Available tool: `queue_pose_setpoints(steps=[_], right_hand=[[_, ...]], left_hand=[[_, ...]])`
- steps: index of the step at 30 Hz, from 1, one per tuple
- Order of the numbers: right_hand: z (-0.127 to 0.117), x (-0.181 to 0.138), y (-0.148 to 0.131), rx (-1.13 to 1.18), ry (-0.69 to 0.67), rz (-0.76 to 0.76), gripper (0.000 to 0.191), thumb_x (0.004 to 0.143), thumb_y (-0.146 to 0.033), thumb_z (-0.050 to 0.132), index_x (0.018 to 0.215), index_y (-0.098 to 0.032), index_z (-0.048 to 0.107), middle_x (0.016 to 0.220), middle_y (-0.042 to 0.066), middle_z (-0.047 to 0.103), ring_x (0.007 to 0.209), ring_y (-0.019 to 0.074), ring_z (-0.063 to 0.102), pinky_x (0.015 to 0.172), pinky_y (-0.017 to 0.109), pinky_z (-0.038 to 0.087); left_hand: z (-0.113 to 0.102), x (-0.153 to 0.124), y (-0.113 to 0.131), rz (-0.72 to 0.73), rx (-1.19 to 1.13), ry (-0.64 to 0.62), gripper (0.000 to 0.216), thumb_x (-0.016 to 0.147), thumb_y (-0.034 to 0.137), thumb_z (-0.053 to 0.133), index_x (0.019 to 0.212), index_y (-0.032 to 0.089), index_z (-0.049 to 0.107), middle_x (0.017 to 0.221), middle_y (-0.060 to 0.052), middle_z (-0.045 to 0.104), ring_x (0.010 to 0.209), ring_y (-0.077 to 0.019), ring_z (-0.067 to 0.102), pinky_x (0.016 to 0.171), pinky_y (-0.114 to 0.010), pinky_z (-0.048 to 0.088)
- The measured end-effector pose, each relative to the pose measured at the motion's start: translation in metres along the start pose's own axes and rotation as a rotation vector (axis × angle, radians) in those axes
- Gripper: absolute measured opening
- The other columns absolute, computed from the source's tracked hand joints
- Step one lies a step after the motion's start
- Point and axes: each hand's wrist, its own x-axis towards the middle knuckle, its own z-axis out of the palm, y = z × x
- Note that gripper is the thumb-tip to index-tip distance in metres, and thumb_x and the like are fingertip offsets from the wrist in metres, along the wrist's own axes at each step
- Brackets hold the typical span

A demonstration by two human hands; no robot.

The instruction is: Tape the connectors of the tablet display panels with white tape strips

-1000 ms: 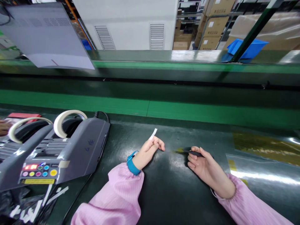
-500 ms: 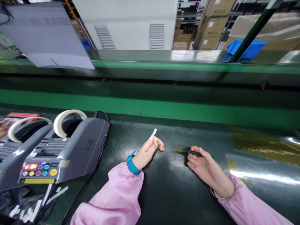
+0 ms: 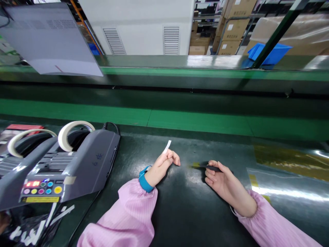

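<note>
My left hand (image 3: 162, 164), with a blue band at the wrist, is closed in a pinch on a short white strip of tape (image 3: 167, 146) that sticks up past the fingers. To its right, my right hand (image 3: 222, 178) is closed around a slim black tool (image 3: 212, 168), held nearly level. The tool's tip points toward my left hand and is blurred, with a small yellowish patch (image 3: 195, 165) at that end; I cannot tell its exact kind. A gap separates the two hands above the dark table (image 3: 185, 212).
Two grey tape dispensers (image 3: 89, 168) with cream tape rolls stand at left, with a black cable beside them. White tape scraps (image 3: 38, 230) lie on black plastic below. Clear sheet (image 3: 290, 188) covers the table at right. Another person's hand (image 3: 3, 221) shows at the left edge.
My hands, the strip and the black tool hold almost the same position. At the left edge, the other person's hand has moved from beside the dispensers down to the lower corner.
</note>
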Motion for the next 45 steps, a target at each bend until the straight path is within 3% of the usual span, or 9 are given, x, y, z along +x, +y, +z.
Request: queue_pose_setpoints(steps=[18, 31, 37, 45], right_hand=[[-0.0002, 0.0005, 0.0007, 0.011, -0.001, 0.011, 0.032, 0.07, -0.044, 0.088, 0.082, -0.021, 0.069, 0.063, -0.004, 0.047, 0.054, 0.0085, 0.039, 0.056, 0.023, 0.036], [-0.0001, -0.0003, 0.001, 0.017, 0.0, 0.011, 0.031, 0.07, -0.043, 0.087, 0.082, -0.021, 0.069, 0.063, -0.004, 0.048, 0.054, 0.0091, 0.039, 0.056, 0.023, 0.036], [0.001, 0.0001, -0.0008, 0.015, 0.006, 0.012, 0.034, 0.067, -0.044, 0.089, 0.081, -0.021, 0.069, 0.062, -0.004, 0.048, 0.054, 0.0087, 0.04, 0.056, 0.023, 0.036], [0.0015, -0.0004, 0.0, -0.004, 0.008, 0.005, 0.033, 0.069, -0.045, 0.087, 0.082, -0.022, 0.068, 0.063, -0.004, 0.046, 0.054, 0.0093, 0.039, 0.056, 0.025, 0.036]], left_hand=[[0.0016, -0.0001, 0.0018, -0.007, 0.042, 0.027, 0.046, 0.097, 0.062, 0.048, 0.078, 0.021, 0.04, 0.076, -0.001, 0.052, 0.077, -0.0185, 0.054, 0.079, -0.036, 0.042], [0.0037, 0.0003, 0.0024, -0.004, 0.04, 0.059, 0.041, 0.099, 0.056, 0.047, 0.079, 0.023, 0.035, 0.075, 0.0, 0.05, 0.076, -0.0184, 0.055, 0.079, -0.037, 0.043], [0.003, 0.0006, 0.0008, 0.031, 0.0, 0.014, 0.037, 0.099, 0.05, 0.051, 0.082, 0.023, 0.033, 0.08, 0.001, 0.05, 0.077, -0.017, 0.055, 0.08, -0.037, 0.043], [0.0038, -0.0001, 0.003, 0.005, 0.013, 0.036, 0.044, 0.098, 0.059, 0.049, 0.079, 0.022, 0.037, 0.078, -0.001, 0.05, 0.078, -0.0186, 0.055, 0.08, -0.037, 0.042]])
